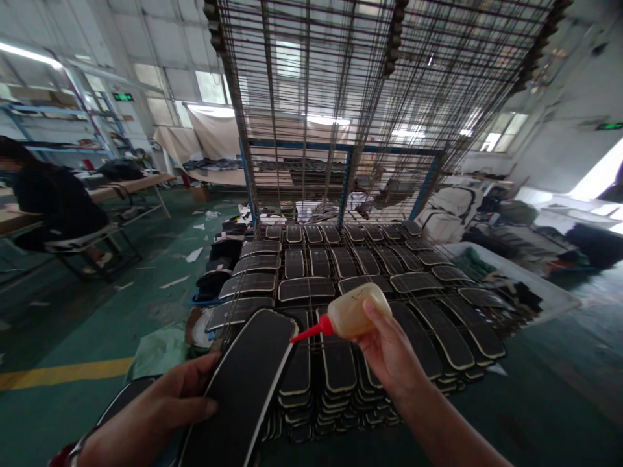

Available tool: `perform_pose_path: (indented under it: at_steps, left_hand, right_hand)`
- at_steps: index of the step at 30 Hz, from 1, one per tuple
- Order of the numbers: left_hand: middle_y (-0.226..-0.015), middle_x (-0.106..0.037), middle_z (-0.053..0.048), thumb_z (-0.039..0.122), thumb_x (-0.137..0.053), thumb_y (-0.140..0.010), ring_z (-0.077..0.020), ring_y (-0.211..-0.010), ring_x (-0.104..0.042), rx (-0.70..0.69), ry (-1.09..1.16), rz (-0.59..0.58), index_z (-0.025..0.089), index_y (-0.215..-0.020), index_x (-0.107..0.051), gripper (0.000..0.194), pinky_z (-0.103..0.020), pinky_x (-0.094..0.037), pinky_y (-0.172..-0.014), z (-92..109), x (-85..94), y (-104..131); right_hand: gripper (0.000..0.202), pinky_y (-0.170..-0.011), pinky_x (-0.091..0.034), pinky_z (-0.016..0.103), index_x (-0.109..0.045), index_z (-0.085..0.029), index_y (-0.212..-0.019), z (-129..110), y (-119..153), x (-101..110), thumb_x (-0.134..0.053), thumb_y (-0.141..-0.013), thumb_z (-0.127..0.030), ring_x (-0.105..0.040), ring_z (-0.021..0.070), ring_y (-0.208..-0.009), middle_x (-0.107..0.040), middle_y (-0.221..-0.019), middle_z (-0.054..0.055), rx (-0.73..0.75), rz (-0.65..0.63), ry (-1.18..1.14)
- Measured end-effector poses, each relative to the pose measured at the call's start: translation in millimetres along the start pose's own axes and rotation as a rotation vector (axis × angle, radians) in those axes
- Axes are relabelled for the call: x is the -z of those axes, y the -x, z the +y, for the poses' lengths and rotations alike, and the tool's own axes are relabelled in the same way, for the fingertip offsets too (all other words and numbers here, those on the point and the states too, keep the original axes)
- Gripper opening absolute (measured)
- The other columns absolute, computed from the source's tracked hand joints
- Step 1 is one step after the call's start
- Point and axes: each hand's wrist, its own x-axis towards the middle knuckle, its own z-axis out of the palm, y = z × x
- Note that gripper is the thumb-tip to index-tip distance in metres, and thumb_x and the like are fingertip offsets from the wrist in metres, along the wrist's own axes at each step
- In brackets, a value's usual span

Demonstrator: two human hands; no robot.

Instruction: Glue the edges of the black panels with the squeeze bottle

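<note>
Holding a long black panel (243, 383) with a pale edge in the left hand (160, 408), fingers curled under it and thumb pressed on its face, low and left in view. Gripping a small squeeze bottle (355, 312) of yellowish liquid in the right hand (389, 353), fingers wrapped round its body, thumb on top, red nozzle (307, 332) pointing left and just touching or hovering at the panel's upper right edge; cannot tell which. Stacked just beyond both hands, rows of similar black panels (341, 272) on a wire rack (350, 130), tiers rising above them. Well to the right of the right hand, a white tray (555, 292) holding dark bits of material, contents unclear. Far left of the left hand, a person in dark clothes (48, 194) seated at a table.
</note>
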Motion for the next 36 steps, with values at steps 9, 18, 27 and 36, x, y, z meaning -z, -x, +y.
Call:
perform_pose_path:
  at_steps: [9, 18, 27, 36]
  left_hand:
    - [-0.105, -0.085, -0.008, 0.009, -0.074, -0.084, -0.0310, -0.097, -0.080, 0.023, 0.049, 0.080, 0.026, -0.116, -0.082, 0.037, -0.042, -0.064, -0.088, 1.0, -1.5, -3.6]
    - [-0.102, -0.086, -0.009, 0.008, -0.078, -0.078, -0.0288, -0.093, -0.081, 0.032, 0.089, 0.189, 0.020, -0.110, -0.081, 0.035, -0.038, -0.065, -0.084, 4.2, -4.5, -10.1]
    - [-0.098, -0.085, -0.013, 0.006, -0.079, -0.073, -0.0282, -0.082, -0.082, 0.040, 0.106, 0.291, 0.012, -0.114, -0.075, 0.042, -0.036, -0.067, -0.074, 6.2, -3.6, -17.7]
    - [-0.096, -0.085, -0.017, 0.003, -0.072, -0.077, -0.0292, -0.079, -0.082, -0.002, 0.092, 0.401, 0.007, -0.119, -0.071, 0.043, -0.037, -0.068, -0.072, 15.2, -9.5, -22.1]
  right_hand:
    - [0.046, -0.048, -0.059, 0.021, -0.078, -0.014, -0.097, 6.8, 16.5, -1.6, -0.105, -0.070, -0.039, -0.068, 0.0213, -0.072, -0.071, -0.088, 0.007, 0.041, -0.043, 0.024]
    - [0.036, -0.050, -0.057, 0.025, -0.078, -0.018, -0.104, 15.2, 33.0, 1.2, -0.097, -0.082, -0.039, -0.069, 0.0248, -0.074, -0.072, -0.090, 0.008, 0.076, -0.141, 0.110]
    - [0.062, -0.095, -0.058, 0.056, -0.072, -0.024, -0.123, 28.9, 46.6, 11.6, -0.101, -0.071, -0.043, -0.069, 0.0402, -0.109, -0.074, -0.112, 0.014, 0.062, -0.071, 0.141]
    - [0.056, -0.085, -0.062, 0.053, -0.071, -0.028, -0.124, 26.6, 60.9, 12.0, -0.100, -0.076, -0.037, -0.071, 0.0406, -0.104, -0.074, -0.117, 0.015, 0.013, -0.232, 0.124]
